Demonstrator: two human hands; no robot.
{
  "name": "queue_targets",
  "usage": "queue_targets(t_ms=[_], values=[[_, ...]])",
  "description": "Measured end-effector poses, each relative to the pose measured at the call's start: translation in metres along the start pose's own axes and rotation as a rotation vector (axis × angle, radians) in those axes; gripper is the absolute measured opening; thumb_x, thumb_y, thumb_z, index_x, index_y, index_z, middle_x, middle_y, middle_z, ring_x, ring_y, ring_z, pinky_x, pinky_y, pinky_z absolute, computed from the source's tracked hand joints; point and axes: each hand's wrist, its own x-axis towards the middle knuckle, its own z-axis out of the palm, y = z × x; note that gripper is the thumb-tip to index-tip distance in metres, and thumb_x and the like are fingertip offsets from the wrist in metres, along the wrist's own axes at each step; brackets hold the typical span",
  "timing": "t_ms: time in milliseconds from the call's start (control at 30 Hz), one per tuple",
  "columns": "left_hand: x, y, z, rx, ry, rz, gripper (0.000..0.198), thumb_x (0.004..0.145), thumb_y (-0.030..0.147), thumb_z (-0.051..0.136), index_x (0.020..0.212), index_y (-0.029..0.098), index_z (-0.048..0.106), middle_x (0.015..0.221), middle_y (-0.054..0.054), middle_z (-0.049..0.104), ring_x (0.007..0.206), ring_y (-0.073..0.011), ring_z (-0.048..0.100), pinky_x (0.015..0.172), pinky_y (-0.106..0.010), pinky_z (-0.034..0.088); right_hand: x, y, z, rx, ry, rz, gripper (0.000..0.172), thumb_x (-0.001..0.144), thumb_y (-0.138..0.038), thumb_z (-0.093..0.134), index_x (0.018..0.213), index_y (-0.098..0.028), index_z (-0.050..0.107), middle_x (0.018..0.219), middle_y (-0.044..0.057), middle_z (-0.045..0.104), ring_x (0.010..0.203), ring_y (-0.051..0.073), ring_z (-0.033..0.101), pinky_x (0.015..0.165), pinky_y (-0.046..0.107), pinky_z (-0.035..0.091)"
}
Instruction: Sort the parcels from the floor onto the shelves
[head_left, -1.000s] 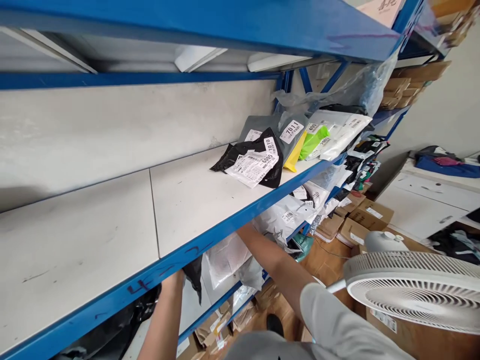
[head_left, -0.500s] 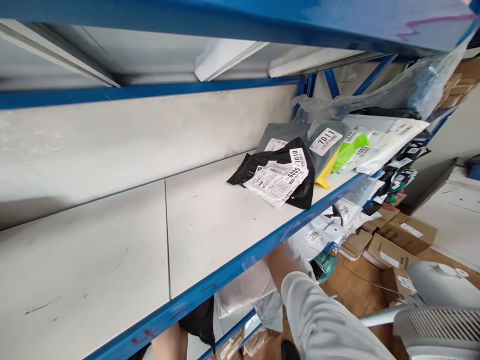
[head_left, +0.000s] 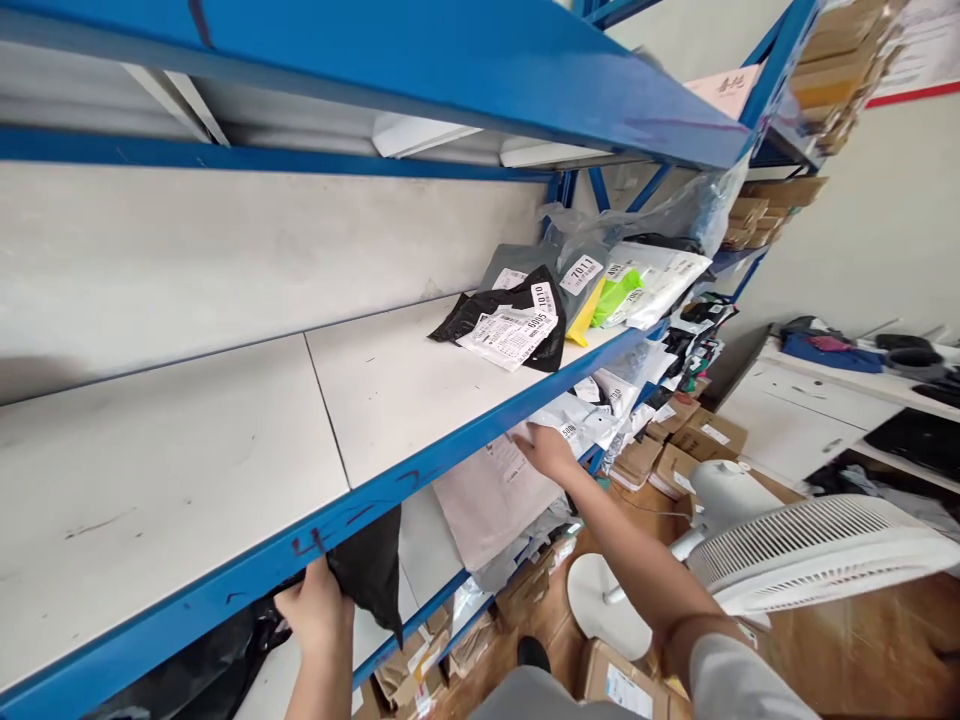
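Note:
My left hand (head_left: 316, 605) is closed under the blue shelf edge, gripping a black plastic mailer bag (head_left: 371, 575) that hangs out to its right. The fingertips are partly hidden by the shelf beam. My right hand (head_left: 546, 452) has hold of a large pale pink mailer bag (head_left: 487, 495) by its upper right corner, on the lower shelf level. Printed text shows on that bag near my fingers. White parcels, one a clear-white bag (head_left: 568, 425) with a number label, lie just beyond my right hand.
On the upper white shelf (head_left: 225, 430) lie black, grey, white and green parcels (head_left: 517, 335) with number labels. A blue beam (head_left: 420, 480) runs along its front. A white fan (head_left: 817, 545) stands at right. Cardboard boxes (head_left: 709, 440) sit on the floor. Another black bag (head_left: 202, 665) is lower left.
My right hand has come into view from beneath the shelf edge, with the pale pink bag pulled further out. My left hand has risen into view with the black bag. The camera view has shifted.

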Motion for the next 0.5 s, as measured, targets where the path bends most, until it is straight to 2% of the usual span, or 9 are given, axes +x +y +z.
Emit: queue_targets(t_ms=[100, 200, 267, 333, 500], values=[[-0.008, -0.006, 0.007, 0.005, -0.011, -0.078, 0.036, 0.057, 0.034, 0.088, 0.081, 0.016, 0.068, 0.099, -0.008, 0.075, 0.109, -0.034, 0.069, 0.106, -0.057, 0.049, -0.034, 0.025, -0.019, 0.015, -0.051, 0.089, 0.027, 0.085, -0.039, 0.058, 0.074, -0.017, 0.067, 0.074, 0.011, 0.071, 0.078, 0.028, 0.065, 0.074, 0.037, 0.045], [-0.013, -0.013, 0.012, 0.022, -0.036, -0.095, 0.034, 0.061, 0.039, 0.086, 0.077, 0.017, 0.066, 0.1, -0.01, 0.074, 0.112, -0.0355, 0.068, 0.106, -0.056, 0.049, -0.071, 0.036, -0.022, 0.211, -0.003, 0.086, 0.038, 0.088, -0.049, 0.052, 0.082, -0.016, 0.07, 0.08, 0.008, 0.074, 0.077, 0.026, 0.066, 0.07, 0.034, 0.047], [-0.015, -0.017, 0.014, 0.034, -0.043, -0.091, 0.035, 0.061, 0.042, 0.086, 0.074, 0.017, 0.065, 0.101, -0.01, 0.074, 0.113, -0.0362, 0.067, 0.108, -0.057, 0.047, -0.091, 0.035, -0.015, 0.448, 0.103, 0.102, 0.045, 0.087, -0.057, 0.054, 0.094, -0.016, 0.071, 0.094, 0.009, 0.076, 0.085, 0.026, 0.067, 0.075, 0.034, 0.049], [-0.016, -0.021, 0.016, 0.029, -0.046, -0.075, 0.038, 0.061, 0.045, 0.085, 0.08, 0.017, 0.067, 0.103, -0.011, 0.074, 0.114, -0.037, 0.067, 0.108, -0.059, 0.046, -0.103, 0.03, -0.005, 0.627, 0.173, 0.136, 0.05, 0.084, -0.061, 0.059, 0.101, -0.015, 0.07, 0.103, 0.012, 0.076, 0.091, 0.028, 0.067, 0.081, 0.036, 0.051], [-0.021, -0.026, 0.017, -0.016, -0.073, -0.042, 0.048, 0.063, 0.046, 0.086, 0.097, 0.017, 0.071, 0.113, -0.011, 0.074, 0.114, -0.0355, 0.068, 0.108, -0.058, 0.048, -0.129, 0.01, 0.033, 0.718, 0.164, 0.14, 0.047, 0.084, -0.06, 0.062, 0.102, -0.017, 0.071, 0.104, 0.009, 0.076, 0.096, 0.028, 0.068, 0.087, 0.039, 0.052]])
